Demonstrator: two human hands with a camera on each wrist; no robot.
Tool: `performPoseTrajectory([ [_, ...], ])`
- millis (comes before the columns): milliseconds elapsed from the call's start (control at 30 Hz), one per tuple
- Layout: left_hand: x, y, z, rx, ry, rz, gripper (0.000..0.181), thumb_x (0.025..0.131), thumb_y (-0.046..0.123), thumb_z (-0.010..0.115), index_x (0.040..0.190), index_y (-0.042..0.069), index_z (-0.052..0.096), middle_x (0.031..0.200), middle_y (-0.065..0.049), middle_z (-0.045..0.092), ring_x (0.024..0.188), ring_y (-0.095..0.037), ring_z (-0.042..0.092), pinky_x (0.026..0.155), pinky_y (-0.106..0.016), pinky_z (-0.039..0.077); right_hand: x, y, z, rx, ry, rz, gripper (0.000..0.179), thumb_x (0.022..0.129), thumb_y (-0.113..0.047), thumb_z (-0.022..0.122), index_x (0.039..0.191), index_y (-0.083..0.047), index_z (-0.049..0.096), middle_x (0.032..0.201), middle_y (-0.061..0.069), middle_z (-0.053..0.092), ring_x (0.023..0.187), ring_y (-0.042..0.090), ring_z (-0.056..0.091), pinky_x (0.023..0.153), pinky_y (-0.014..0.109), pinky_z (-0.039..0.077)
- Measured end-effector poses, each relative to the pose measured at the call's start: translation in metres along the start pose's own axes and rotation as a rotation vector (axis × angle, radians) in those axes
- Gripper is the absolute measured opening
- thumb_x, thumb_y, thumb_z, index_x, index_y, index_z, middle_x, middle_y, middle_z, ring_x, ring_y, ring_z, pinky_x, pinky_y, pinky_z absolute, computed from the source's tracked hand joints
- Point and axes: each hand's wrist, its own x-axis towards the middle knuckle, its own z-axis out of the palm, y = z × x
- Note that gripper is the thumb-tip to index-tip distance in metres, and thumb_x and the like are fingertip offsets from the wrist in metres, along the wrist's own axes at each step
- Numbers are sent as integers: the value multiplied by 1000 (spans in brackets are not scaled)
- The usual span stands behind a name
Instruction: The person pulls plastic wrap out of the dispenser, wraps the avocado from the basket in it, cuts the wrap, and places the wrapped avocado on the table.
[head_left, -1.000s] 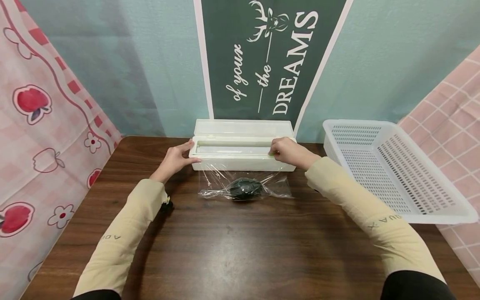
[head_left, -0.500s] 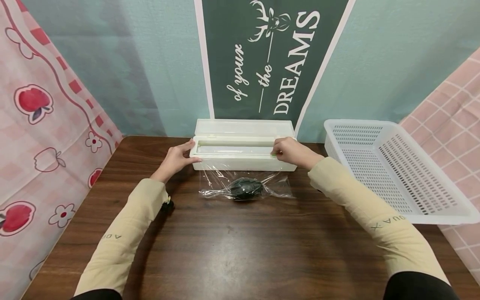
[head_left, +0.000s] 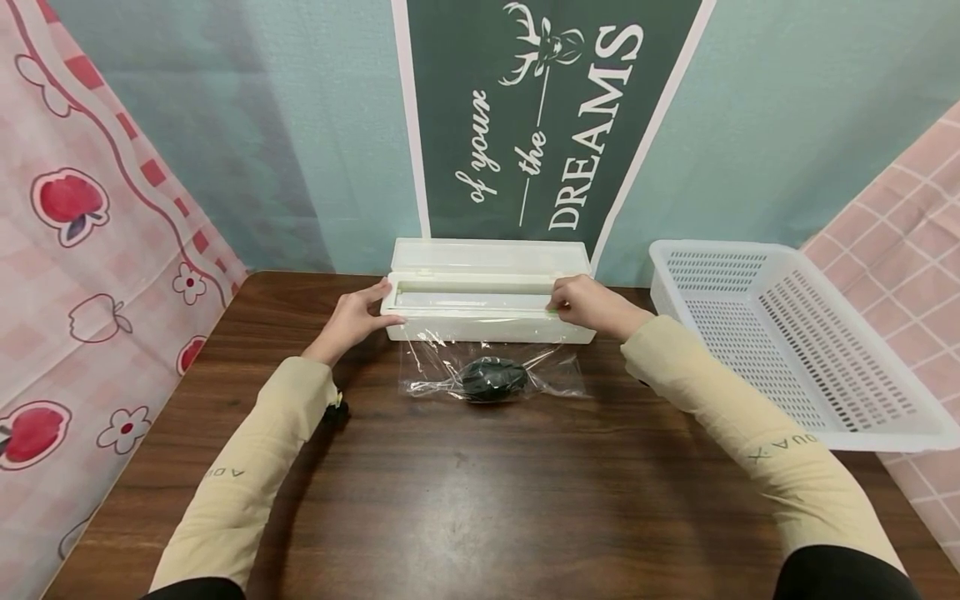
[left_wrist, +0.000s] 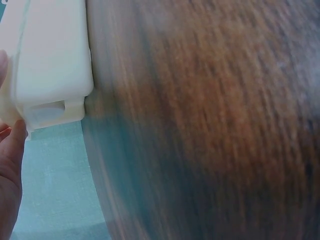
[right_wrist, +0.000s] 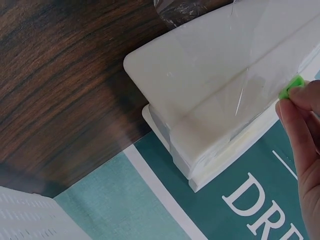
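Note:
A white cling film dispenser (head_left: 491, 329) stands at the back of the table with its lid (head_left: 491, 256) raised. My left hand (head_left: 351, 323) holds its left end, thumb on the front edge and fingers at the rear corner. Near the right end, my right hand (head_left: 588, 304) pinches a small green slide cutter (right_wrist: 291, 87) between thumb and forefinger. From the dispenser's front, clear cling film (head_left: 427, 371) hangs down onto the table. A dark green, oval, shiny thing (head_left: 493, 379) lies under or inside the gathered film.
To the right stands a white perforated plastic basket (head_left: 795, 342). The dark wooden table (head_left: 465, 500) backs onto a teal cloth (head_left: 322, 150) with a printed green panel. Pink patterned cloths hang on both sides.
My right hand has slid slightly to the right along the dispenser with the green slide cutter. My left hand keeps its hold, and the dark oval thing stays in place.

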Motion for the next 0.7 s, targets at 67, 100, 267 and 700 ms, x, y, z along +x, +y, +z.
performPoseTrajectory([
  [67, 0, 0, 0, 0, -6, -2, 72, 71, 20, 79, 130, -3, 45, 136, -17, 40, 123, -32, 41, 97, -43, 40, 0, 0, 0, -2, 0, -9, 19, 71, 16, 59, 81, 5, 71, 76, 11, 63, 74, 25, 62, 63, 35, 52],
  [100, 0, 0, 0, 2, -10, -3, 73, 71, 20, 79, 131, -3, 45, 136, -18, 40, 124, -32, 41, 97, -43, 40, 0, 0, -1, -4, -1, -12, 19, 72, 16, 59, 80, 5, 71, 77, 12, 63, 74, 26, 63, 63, 35, 52],
  [267, 0, 0, 0, 3, -17, -4, 73, 71, 21, 79, 131, -2, 44, 137, -17, 39, 125, -32, 40, 98, -43, 39, 0, 0, -1, -18, -3, -21, 16, 74, 15, 61, 80, 4, 71, 78, 14, 65, 75, 27, 64, 64, 37, 53],
  [700, -2, -1, 1, -9, -26, -9, 72, 73, 21, 78, 132, -2, 43, 138, -18, 37, 125, -32, 40, 95, -43, 42, 0, 0, 1, -39, 3, 48, 7, 74, 8, 70, 78, 2, 72, 78, 13, 68, 74, 26, 65, 66, 36, 53],
])
